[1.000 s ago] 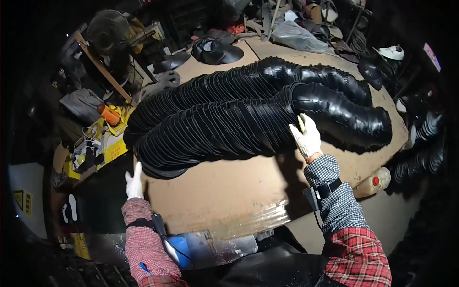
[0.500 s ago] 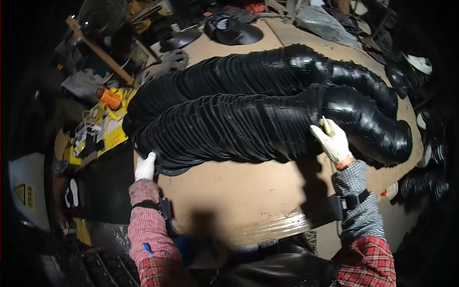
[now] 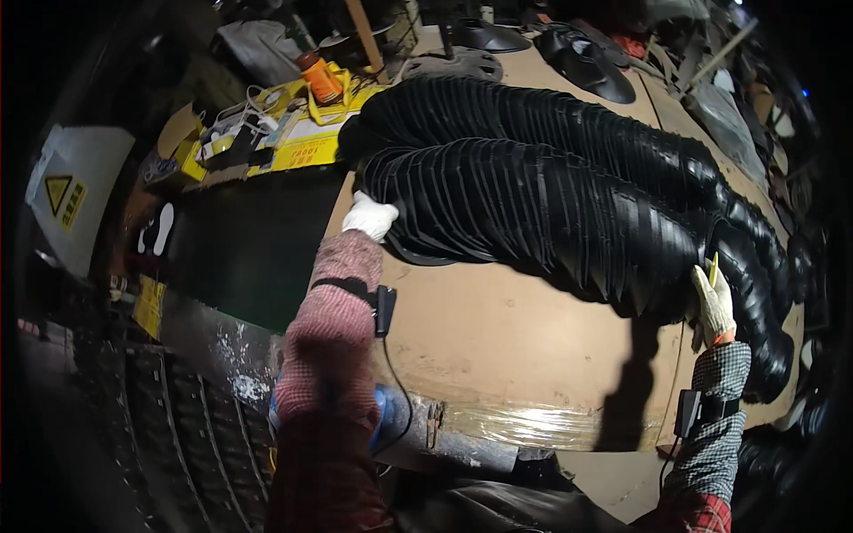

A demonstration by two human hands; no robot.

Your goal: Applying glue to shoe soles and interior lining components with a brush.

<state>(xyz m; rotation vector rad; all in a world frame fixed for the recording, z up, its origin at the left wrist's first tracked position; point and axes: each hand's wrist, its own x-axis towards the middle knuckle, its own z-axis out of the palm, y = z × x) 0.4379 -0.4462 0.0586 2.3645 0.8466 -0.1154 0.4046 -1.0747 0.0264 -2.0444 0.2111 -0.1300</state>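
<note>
Two long rows of thin black pieces (image 3: 542,200), stacked closely like leaning cards, lie side by side across the table. At the left end of the nearer row is my left hand (image 3: 369,216), in a white glove, its fingers curled in against the end pieces; what they grip is hidden. My right hand (image 3: 713,306), also gloved in white, rests near that row's right part, where the pieces look shiny and overlapped. Upright between its thumb and fingers is a slim yellow stick (image 3: 713,268), which I cannot identify more closely.
A brown board (image 3: 498,346) covers the tabletop, with clear tape along its front edge. Left are a dark green surface (image 3: 258,240), an orange bottle (image 3: 322,80) and yellow packaging (image 3: 306,151). Black curved pieces (image 3: 586,62) lie at the back. A warning-sign panel (image 3: 75,191) stands far left.
The view has swung left, so the table and rows sit farther right and tilt down to the right. Both hands stay by the nearer row; the yellow stick is still in my right hand.
</note>
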